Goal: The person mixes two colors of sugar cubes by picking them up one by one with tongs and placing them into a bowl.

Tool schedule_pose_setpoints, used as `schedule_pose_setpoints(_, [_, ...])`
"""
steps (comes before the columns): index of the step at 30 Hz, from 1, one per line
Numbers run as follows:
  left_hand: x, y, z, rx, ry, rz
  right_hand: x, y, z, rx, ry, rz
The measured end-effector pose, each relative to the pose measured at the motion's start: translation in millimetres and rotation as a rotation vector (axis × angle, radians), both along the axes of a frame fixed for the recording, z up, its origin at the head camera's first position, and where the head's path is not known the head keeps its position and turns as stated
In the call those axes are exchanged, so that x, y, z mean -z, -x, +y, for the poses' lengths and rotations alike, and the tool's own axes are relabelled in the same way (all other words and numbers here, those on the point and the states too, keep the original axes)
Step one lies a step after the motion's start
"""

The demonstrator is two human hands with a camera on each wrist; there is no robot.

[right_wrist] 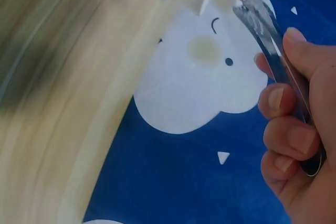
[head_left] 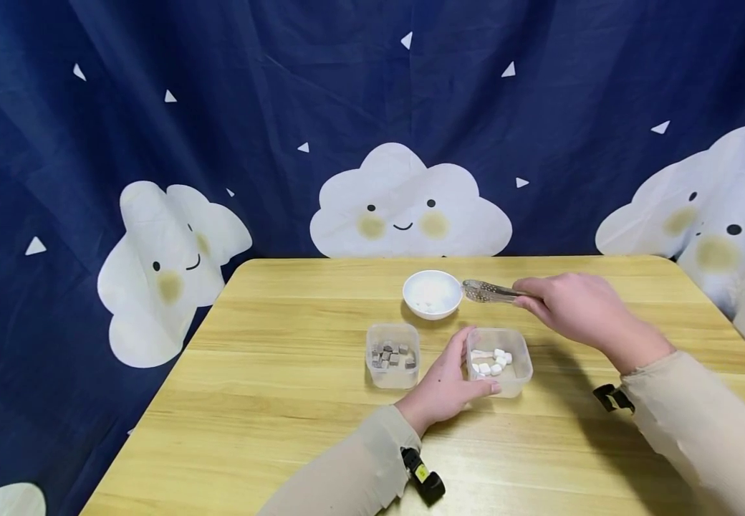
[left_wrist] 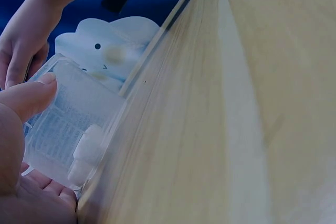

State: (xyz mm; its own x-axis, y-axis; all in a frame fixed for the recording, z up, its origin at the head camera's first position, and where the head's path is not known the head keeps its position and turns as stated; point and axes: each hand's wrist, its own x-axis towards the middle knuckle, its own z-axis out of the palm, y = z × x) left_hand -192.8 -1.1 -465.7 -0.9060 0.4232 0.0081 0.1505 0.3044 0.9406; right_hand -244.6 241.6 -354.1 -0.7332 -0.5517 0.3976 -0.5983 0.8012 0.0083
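Note:
My left hand (head_left: pixel 445 383) grips a clear plastic container (head_left: pixel 519 362) by its left side, with the thumb along the near rim. Several white cubes (head_left: pixel 500 357) lie inside it; the left wrist view shows the container's wall (left_wrist: pixel 73 114) between thumb and fingers. My right hand (head_left: pixel 575 308) holds metal tongs (head_left: pixel 490 292), its fingers curled round the handles (right_wrist: pixel 294 87). The tongs' perforated tips are beside the right rim of a white bowl (head_left: pixel 433 287), above the table. Whether anything sits between the tips, I cannot tell. Small pale pieces lie in the bowl.
Left of my left hand stands a second clear container (head_left: pixel 392 330) with several grey cubes (head_left: pixel 385 356) in it. All of these are on a wooden table (head_left: pixel 269 401). Behind its far edge hangs a dark blue curtain (head_left: pixel 269 93) with smiling clouds.

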Motion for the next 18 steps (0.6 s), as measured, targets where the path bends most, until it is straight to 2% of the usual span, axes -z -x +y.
schedule_pose_setpoints(7, [-3.2, -1.3, -0.2, 0.003, -0.011, -0.010, 8.7, 13.2, -6, 0.054, 0.015, -0.014])
schedule_pose_setpoints(18, [-1.3, 0.5, -0.7, 0.012, -0.017, -0.004, 16.9, 23.7, -18, 0.130, 0.033, -0.106])
